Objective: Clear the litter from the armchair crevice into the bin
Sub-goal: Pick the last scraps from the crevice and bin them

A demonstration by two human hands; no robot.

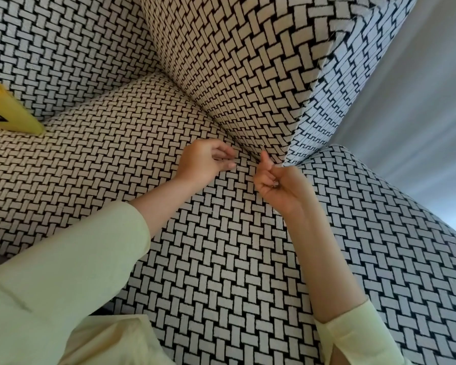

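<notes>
Crevice (237, 138) flanked by loosely curled left hand (206, 162), fisted right hand (279, 185).

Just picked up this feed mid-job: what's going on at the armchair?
A person in pale green sleeves leans over the armchair, both hands at the crevice beside the seat. The right hand is curled, thumb up, at the seam; whether its fingers hold litter cannot be told. The left hand hovers beside it, loosely curled, apparently empty. No bin is in view; a yellow thing lies at the seat's left.
</notes>
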